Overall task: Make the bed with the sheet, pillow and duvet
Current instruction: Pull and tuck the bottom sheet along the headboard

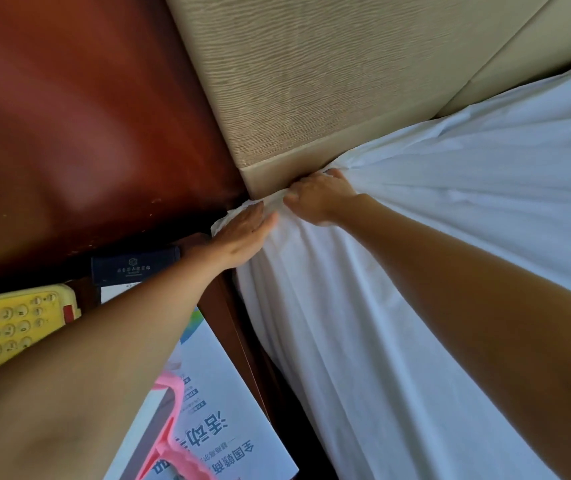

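White sheet (450,254): spread over the bed and hanging down its near side, its corner gathered into a bunch at the head end, hard against the padded headboard (294,81).
Right hand (318,199): fingers curled tight round the gathered cloth, with folds fanning out from the grip across the bed.
Left hand (242,233): laid nearly flat with straight fingers, pressing the loose tip of the sheet just beside the right hand; it grips nothing that I can see.
Step in hand: tucking the head corner, by my reading.
Doing it well: pull with the right hand so the top lies taut, then let the flat left hand push the slack down between bed and headboard (a neat corner wants its folds smoothed, not stuffed). The hanging side can go under afterwards.
Mind: the bedside table (228,306) stands close against the bed, with a yellow phone (7,327) and a printed leaflet (221,393) on it, so a careless left elbow could sweep them.
Left to do: pillow and duvet are nowhere in view from here; I judge the task is at an early stage.
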